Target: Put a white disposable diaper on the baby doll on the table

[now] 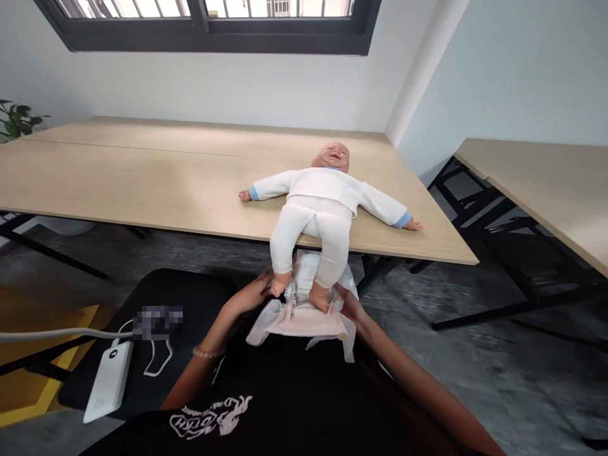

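Observation:
A baby doll point(323, 183) in white clothes with blue cuffs lies on its back on the table, its legs hanging over the front edge. Below and behind its feet is an unfolded disposable diaper point(299, 323), white and pale pink, with its side flaps spread. My left hand point(260, 288) grips the diaper's left side, beside one doll foot, fingertips partly hidden. On the other side, my right hand point(349, 304) holds the diaper's edge near the other foot; most of its fingers are out of sight behind the diaper.
The light wooden table point(142, 171) runs along the wall under a window. At the left, a black chair point(190, 291) bears a white power bank point(110, 380) with cables. A second table point(546, 183) stands at the right, and a plant point(19, 119) at the far left.

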`<act>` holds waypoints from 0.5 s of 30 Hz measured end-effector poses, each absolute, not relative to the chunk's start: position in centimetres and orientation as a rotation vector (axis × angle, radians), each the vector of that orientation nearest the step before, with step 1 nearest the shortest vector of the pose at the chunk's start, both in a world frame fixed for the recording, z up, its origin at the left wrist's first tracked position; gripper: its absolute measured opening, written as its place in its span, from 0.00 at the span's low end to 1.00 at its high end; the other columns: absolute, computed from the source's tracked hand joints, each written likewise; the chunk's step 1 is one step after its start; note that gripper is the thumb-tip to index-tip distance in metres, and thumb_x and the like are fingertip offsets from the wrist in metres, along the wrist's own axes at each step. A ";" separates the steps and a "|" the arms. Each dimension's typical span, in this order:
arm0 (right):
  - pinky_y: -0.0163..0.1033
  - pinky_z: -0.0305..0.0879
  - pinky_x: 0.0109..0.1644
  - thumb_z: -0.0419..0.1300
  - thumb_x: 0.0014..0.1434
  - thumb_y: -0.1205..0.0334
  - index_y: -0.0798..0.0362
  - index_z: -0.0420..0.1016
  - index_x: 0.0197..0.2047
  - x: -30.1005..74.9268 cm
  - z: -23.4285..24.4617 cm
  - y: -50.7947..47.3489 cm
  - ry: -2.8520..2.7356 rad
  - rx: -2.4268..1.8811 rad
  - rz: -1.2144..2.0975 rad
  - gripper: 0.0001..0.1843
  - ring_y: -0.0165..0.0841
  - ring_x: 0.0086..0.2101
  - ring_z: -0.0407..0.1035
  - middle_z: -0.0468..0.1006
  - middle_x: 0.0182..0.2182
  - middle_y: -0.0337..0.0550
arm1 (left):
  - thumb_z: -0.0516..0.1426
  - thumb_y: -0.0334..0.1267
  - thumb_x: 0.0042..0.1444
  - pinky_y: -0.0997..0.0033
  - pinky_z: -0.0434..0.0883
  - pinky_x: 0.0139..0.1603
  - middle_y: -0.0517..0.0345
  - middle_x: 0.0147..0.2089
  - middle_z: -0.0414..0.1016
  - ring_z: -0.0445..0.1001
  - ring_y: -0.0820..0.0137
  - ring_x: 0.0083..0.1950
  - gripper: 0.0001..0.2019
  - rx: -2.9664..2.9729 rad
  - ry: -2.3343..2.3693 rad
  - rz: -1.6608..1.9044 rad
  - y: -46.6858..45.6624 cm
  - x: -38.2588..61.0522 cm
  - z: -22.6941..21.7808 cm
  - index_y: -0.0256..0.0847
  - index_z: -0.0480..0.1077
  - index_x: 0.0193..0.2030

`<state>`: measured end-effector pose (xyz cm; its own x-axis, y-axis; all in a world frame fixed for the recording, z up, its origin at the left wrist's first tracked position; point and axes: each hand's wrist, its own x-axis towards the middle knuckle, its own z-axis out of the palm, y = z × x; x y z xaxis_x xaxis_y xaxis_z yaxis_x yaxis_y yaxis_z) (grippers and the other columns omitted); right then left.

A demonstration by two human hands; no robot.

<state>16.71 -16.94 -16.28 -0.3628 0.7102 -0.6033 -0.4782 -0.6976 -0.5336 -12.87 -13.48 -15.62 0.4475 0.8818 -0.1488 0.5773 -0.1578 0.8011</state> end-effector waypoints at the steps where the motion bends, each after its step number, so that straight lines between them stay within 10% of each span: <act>1: 0.49 0.72 0.58 0.50 0.70 0.48 0.58 0.78 0.47 16.7 -16.3 -17.1 -0.329 -1.109 2.102 0.24 0.41 0.45 0.80 0.81 0.46 0.55 | 0.59 0.50 0.62 0.46 0.58 0.76 0.39 0.70 0.69 0.66 0.47 0.73 0.28 1.768 1.235 0.558 -13.2 -13.2 -15.6 0.36 0.72 0.63; 8: 0.43 0.73 0.51 0.55 0.67 0.59 0.62 0.79 0.45 16.6 -15.4 -17.7 -0.393 -1.145 2.027 0.16 0.41 0.42 0.80 0.82 0.42 0.56 | 0.64 0.55 0.62 0.51 0.71 0.67 0.42 0.51 0.83 0.80 0.52 0.58 0.22 0.844 1.003 1.128 -11.9 -10.5 -12.8 0.35 0.77 0.47; 15: 0.43 0.75 0.49 0.56 0.68 0.58 0.60 0.78 0.47 16.6 -15.4 -17.7 -0.260 -1.095 2.120 0.15 0.41 0.35 0.79 0.83 0.35 0.50 | 0.51 0.76 0.60 0.46 0.68 0.69 0.39 0.50 0.83 0.75 0.45 0.64 0.41 0.645 0.565 0.916 -11.7 -5.4 -11.7 0.34 0.78 0.45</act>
<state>16.64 -17.73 -15.42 -0.3763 0.6821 -0.6270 -0.5103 -0.7174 -0.4743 -5.40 -11.70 -11.67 0.4926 0.8536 -0.1691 -0.5344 0.4501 0.7154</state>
